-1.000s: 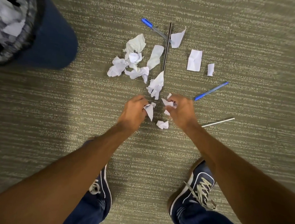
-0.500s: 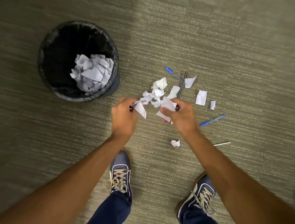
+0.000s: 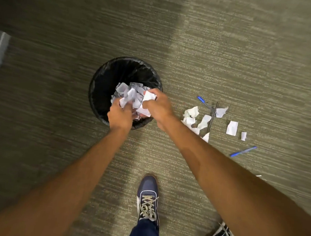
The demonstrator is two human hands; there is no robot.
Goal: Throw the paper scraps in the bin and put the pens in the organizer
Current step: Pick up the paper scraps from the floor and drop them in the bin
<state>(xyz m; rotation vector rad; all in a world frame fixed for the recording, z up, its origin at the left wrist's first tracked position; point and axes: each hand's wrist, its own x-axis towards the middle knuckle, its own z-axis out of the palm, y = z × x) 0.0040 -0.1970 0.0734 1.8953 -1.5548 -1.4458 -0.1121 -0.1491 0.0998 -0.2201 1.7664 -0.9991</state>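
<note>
We were at the dumping step: our left hand (image 3: 120,115) and right hand (image 3: 158,106), each closed around white paper scraps (image 3: 146,103), hung over the black-lined bin (image 3: 99,86) (already part full). Next, we judged, both grips should open, then we should return for the loose scraps (image 3: 231,128) and blue pens (image 3: 243,151) on the carpet (image 3: 232,49); no organizer or readable writing showed.

Single head camera, looking steeply down from standing height; my hands (image 3: 140,109) sit mid-frame, bin (image 3: 105,79) just beyond them.
</note>
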